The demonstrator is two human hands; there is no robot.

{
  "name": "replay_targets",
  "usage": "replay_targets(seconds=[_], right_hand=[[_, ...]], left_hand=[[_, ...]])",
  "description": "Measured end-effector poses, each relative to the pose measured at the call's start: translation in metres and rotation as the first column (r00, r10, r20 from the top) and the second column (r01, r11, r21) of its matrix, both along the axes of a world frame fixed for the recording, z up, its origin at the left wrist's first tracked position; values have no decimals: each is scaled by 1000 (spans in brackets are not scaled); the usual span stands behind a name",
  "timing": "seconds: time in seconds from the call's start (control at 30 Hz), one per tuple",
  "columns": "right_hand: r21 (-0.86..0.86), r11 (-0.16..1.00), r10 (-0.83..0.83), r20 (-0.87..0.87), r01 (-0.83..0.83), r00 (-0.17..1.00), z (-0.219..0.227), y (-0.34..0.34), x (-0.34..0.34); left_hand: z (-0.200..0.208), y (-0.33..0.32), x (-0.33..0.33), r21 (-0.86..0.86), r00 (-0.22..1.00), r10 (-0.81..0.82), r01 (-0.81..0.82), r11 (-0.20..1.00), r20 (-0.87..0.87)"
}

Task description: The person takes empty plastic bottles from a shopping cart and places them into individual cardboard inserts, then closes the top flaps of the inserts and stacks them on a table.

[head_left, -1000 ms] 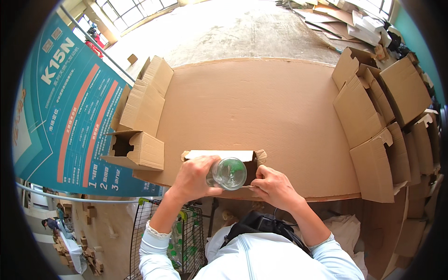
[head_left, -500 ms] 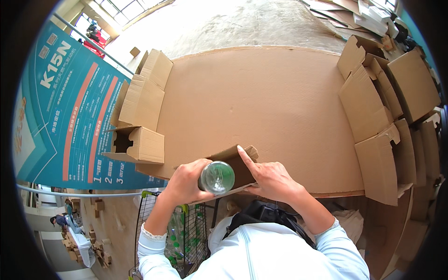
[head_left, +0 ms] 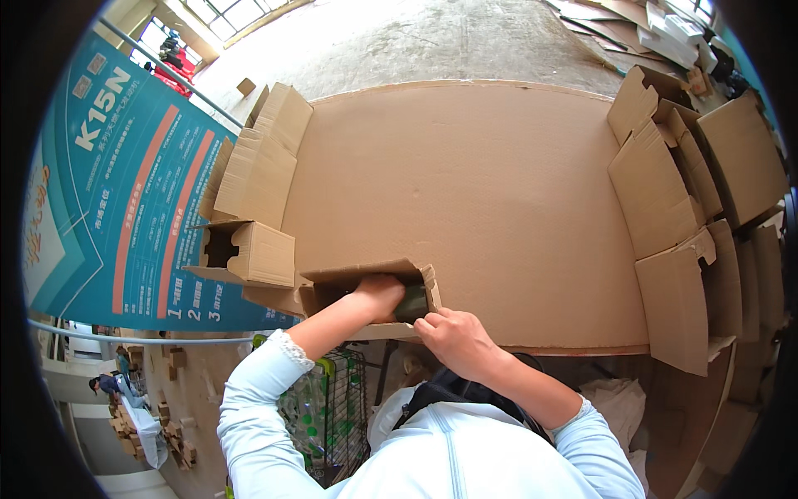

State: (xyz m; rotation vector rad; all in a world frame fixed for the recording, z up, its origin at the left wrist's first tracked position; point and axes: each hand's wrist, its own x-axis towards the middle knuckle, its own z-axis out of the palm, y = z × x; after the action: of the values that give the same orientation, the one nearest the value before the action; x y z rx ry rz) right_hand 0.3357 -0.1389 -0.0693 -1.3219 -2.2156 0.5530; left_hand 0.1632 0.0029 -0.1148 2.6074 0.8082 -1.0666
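A small open cardboard box (head_left: 345, 276) lies on its side at the near edge of the cardboard-covered table (head_left: 482, 191). My left hand (head_left: 378, 296) reaches inside the box, closed around a clear glass bottle (head_left: 412, 303) whose dark greenish body shows just past my fingers. My right hand (head_left: 455, 341) grips the box's near right corner and flap, steadying it. Most of the bottle is hidden by the box wall and my left hand.
An assembled small box (head_left: 249, 252) and flat box blanks (head_left: 258, 162) lie at the table's left. More folded cartons (head_left: 682, 191) are stacked at the right. A wire basket of bottles (head_left: 328, 407) stands below the table edge. A teal banner (head_left: 108, 183) hangs on the left.
The bottle, held upright in front of the box a second ago, has gone into the box with my left hand. The box has tipped with its opening toward me, and my right hand moved to its corner.
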Motion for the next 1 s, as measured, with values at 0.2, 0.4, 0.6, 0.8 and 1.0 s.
replay_targets(seconds=[0.2, 0.4, 0.6, 0.8, 1.0], right_hand=[[17, 1000, -1, -5, 1, 1000, -4, -1, 0], [132, 991, 6, -43, -1, 999, -2, 14, 12], [256, 967, -3, -24, 9, 1000, -4, 9, 13], [96, 975, -121, -518, 198, 847, -25, -13, -15], [9, 970, -219, -419, 245, 881, -29, -14, -32]], left_hand=[[-24, 15, -13, -236, 990, 125, -105, 966, 69], [97, -4, -38, -315, 751, 440, -317, 895, 493], [128, -86, -119, -222, 147, 448, -709, 669, 882], [45, -136, -140, -534, -119, 643, -681, 502, 757], [24, -119, -134, -349, -49, 422, -652, 673, 905]])
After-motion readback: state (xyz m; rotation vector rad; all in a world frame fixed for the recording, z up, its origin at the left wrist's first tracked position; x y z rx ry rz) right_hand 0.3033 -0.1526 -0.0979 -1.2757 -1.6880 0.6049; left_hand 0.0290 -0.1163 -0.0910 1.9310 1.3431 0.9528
